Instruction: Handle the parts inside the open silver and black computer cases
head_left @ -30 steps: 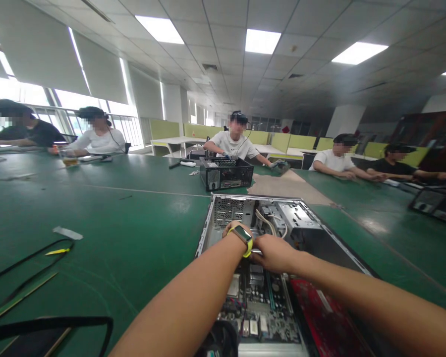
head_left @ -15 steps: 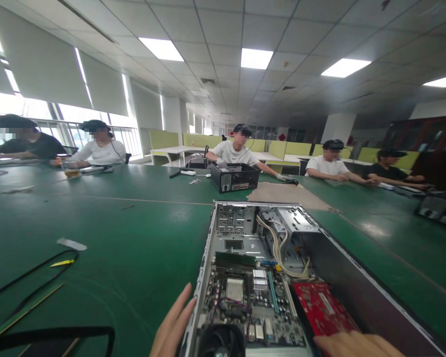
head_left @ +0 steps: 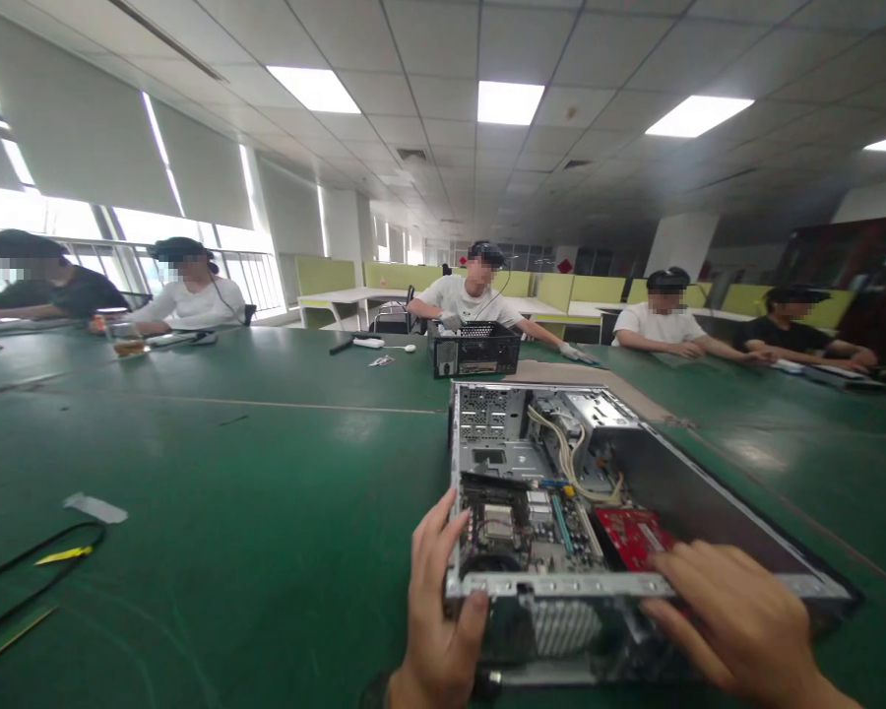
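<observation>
An open desktop computer case lies flat on the green table, with its motherboard, a red card and beige cables exposed. My left hand grips the case's near left corner, fingers up the side wall and thumb on the front panel. My right hand clasps the near right part of the front rim, fingers curled over it beside the red card.
A second, black case stands beyond mine in front of a seated person in white. Several other people sit round the table's far side. Black cables, a yellow tag and a white strip lie at the left.
Both hands have come back out of the case's inside to its near end and taken hold of the front rim. The case now sits farther from me, its front panel showing.
</observation>
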### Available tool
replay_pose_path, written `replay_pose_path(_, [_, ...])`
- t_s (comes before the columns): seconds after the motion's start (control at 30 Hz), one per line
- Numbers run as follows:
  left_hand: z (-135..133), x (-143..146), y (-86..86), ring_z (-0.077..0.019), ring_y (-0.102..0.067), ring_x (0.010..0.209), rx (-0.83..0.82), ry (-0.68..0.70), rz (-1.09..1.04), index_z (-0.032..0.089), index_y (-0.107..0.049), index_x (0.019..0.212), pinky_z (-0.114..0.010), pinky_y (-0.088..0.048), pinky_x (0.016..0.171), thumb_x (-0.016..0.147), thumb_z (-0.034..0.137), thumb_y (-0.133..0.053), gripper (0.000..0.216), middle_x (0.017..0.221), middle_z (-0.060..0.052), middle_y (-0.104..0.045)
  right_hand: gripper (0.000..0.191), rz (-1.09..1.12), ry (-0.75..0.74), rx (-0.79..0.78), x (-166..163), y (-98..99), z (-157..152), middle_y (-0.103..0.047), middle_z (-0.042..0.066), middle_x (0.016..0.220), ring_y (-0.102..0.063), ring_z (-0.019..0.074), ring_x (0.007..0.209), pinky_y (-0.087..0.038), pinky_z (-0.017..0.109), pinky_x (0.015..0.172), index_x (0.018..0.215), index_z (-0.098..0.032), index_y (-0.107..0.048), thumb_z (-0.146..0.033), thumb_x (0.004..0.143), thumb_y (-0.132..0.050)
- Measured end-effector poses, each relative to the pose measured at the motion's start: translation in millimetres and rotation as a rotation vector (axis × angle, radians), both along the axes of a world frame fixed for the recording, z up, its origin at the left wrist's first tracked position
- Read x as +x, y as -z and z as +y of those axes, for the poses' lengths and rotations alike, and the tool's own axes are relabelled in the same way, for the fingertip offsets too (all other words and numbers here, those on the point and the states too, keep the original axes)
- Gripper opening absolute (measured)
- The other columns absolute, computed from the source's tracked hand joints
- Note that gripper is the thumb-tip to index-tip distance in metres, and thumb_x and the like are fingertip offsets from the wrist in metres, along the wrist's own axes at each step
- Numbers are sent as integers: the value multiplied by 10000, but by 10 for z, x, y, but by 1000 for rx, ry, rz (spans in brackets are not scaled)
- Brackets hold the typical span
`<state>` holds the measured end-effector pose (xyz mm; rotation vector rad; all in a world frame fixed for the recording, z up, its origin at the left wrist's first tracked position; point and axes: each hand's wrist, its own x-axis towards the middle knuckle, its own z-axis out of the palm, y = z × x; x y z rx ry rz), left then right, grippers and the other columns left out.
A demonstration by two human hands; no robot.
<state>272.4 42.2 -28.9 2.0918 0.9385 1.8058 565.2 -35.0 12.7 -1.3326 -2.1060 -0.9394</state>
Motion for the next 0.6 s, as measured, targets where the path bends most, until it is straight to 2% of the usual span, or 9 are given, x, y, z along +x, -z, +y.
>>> replay_pose_path(0.1, [609,687,-179,-246,-266,1352,-96,63,122,181,-300,1388,-433,-278,1096,898,502,-331,587,1481,-126,-273,374,12,212,-215,583,-111,678,-652,81,809,-562,229,797,-377,391,824,816,-203,-653,-496,868,-427])
replay_pose_path(0.17, [931,1140,-325,-280,-191,1378,-325,47,325,116,-175,1433,-446,-250,1101,882,542,-336,715,1511,-164,-169,396,95,424,-280,933,-177,1085,-638,104,1017,-523,275,1002,-325,454,918,985,-202,-631,-489,875,-382])
replay_pose_path(0.23, [1067,1475,-429,-361,-146,1375,-489,58,541,114,-155,1442,-531,-238,1076,814,642,-383,851,1520,-174,-108,505,299,751,-244,1150,-186,1371,-544,176,1211,-428,345,1155,-291,531,935,1190,-150,-535,-495,867,-357])
replay_pose_path(0.3, [986,1615,-449,-380,-274,1323,-542,189,685,144,-298,1404,-517,-310,1030,740,707,-434,881,1477,-171,-267,619,527,975,-245,1206,-111,1511,-492,252,1238,-418,395,1154,-340,545,876,1273,-71,-448,-516,856,-342])
replay_pose_path(0.37, [741,1534,-376,-307,-514,1124,-600,382,759,180,-552,1219,-397,-440,897,720,685,-475,713,1243,-130,-568,628,598,924,-297,1129,43,1542,-496,249,1223,-459,381,1109,-392,497,835,1276,-61,-434,-516,854,-338])
replay_pose_path(0.4, [586,1417,-314,-257,-589,959,-656,459,785,191,-647,1065,-337,-474,782,724,650,-494,592,1043,-96,-662,603,572,833,-314,1061,133,1540,-498,222,1232,-468,361,1104,-402,471,842,1271,-80,-440,-505,854,-345])
replay_pose_path(0.43, [426,1259,-244,-210,-603,784,-731,506,809,195,-692,904,-291,-466,659,726,611,-512,487,830,-59,-681,572,528,736,-316,986,220,1541,-497,191,1247,-466,341,1112,-402,449,863,1262,-103,-450,-491,853,-357])
replay_pose_path(0.5, [121,863,-103,-137,-493,522,-881,534,828,191,-673,669,-249,-363,484,723,540,-540,378,524,3,-549,527,496,617,-300,843,337,1582,-507,151,1251,-459,311,1129,-393,416,901,1229,-127,-479,-477,847,-383])
replay_pose_path(0.6, [-232,250,66,-87,-320,418,-1043,565,769,185,-589,534,-242,-252,431,703,461,-591,324,427,50,-354,516,561,559,-273,701,285,1795,-546,149,1209,-473,291,1127,-387,385,923,1193,-115,-513,-479,841,-411])
